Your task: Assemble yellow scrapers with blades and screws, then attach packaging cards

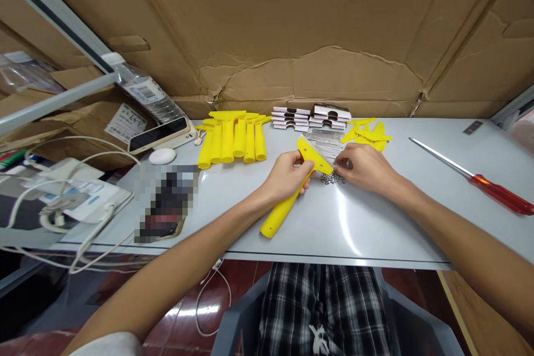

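My left hand [286, 175] is closed around a yellow plastic scraper [278, 218], just below its wide head. The scraper lies slanted, its head pointing away from me and two small holes showing in it. Beside that head, my right hand [367, 166] has thumb and fingertips pinched together over a small pile of metal screws [331, 179]. Whatever is between those fingertips is too small to make out. Flat metal blades [327, 138] lie just behind the scraper head. Loose yellow plates [371, 136] are heaped beyond my right hand.
Several yellow scrapers [227, 142] lie in a row at the back left. Stacked small white boxes [292, 118] stand against the cardboard wall. A red-handled screwdriver [496, 193] is at the right. Phones, a bottle [146, 92] and white cables [83, 222] occupy the left side.
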### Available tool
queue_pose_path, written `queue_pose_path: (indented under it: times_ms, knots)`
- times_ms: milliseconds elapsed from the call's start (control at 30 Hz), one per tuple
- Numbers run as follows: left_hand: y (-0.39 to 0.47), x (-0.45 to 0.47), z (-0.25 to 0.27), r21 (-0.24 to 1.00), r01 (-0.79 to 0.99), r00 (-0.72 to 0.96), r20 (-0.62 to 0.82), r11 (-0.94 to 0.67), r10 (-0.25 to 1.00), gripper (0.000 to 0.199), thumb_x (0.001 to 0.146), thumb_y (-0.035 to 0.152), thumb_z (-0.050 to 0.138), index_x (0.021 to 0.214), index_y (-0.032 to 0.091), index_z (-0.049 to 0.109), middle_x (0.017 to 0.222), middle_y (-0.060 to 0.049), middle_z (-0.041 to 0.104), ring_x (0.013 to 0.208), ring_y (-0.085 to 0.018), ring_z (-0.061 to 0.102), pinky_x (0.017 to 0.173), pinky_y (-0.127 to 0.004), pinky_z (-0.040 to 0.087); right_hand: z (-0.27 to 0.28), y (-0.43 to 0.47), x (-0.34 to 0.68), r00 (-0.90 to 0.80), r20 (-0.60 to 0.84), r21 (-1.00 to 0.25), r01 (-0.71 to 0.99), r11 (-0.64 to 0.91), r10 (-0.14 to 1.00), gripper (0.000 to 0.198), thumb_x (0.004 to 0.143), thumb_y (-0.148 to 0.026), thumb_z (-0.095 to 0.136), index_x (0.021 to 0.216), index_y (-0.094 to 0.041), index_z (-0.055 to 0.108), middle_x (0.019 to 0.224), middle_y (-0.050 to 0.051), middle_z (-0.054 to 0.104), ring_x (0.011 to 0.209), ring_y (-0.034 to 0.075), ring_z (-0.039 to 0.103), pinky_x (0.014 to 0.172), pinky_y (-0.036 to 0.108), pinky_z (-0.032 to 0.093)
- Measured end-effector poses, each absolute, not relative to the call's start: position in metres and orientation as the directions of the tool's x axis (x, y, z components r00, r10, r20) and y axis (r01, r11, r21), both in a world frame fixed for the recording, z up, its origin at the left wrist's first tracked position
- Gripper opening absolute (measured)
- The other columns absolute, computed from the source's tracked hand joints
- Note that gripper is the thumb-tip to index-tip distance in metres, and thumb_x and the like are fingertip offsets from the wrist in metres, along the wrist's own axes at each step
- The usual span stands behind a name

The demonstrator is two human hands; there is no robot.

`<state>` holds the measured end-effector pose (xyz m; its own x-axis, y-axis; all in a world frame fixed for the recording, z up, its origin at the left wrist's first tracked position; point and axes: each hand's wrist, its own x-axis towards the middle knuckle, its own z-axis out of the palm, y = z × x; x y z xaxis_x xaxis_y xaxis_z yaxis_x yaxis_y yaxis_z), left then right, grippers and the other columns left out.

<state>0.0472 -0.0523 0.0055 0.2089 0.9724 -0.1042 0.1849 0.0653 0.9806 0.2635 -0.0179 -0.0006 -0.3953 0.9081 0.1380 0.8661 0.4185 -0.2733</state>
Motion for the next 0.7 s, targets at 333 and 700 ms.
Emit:
queue_pose_path:
  times_ms: [333,700]
  knots:
    - [-0.054,0.047,0.003,0.971,0.234,0.261,-0.108,0.046,0.959,0.012,0.095,0.018,0.053,0.094,0.013,0.063,0.069,-0.002,0.064,0.044,-0.009,0.053,0.041,-0.022,0.044,-0.002,-0.014,0.267,-0.38,0.193,-0.344,0.837,0.425,0.905,0.014,0.086,-0.022,0.061,0.087,-0.019,0.075,0.093,0.006,0.072,0.081,0.018,0.059,0.067,0.03,0.036]
    - [-0.064,0.048,-0.001,0.913,0.395,0.428,-0.086,-0.1,0.9,0.012,0.092,0.026,0.057,0.092,0.016,0.063,0.056,0.002,0.06,0.042,-0.013,0.057,0.043,-0.023,0.045,0.002,-0.03,0.246,-0.396,0.306,-0.878,0.235,0.418,0.866,0.023,0.084,-0.043,0.075,0.091,-0.021,0.078,0.123,0.011,0.06,0.115,0.023,0.06,0.074,0.03,0.055]
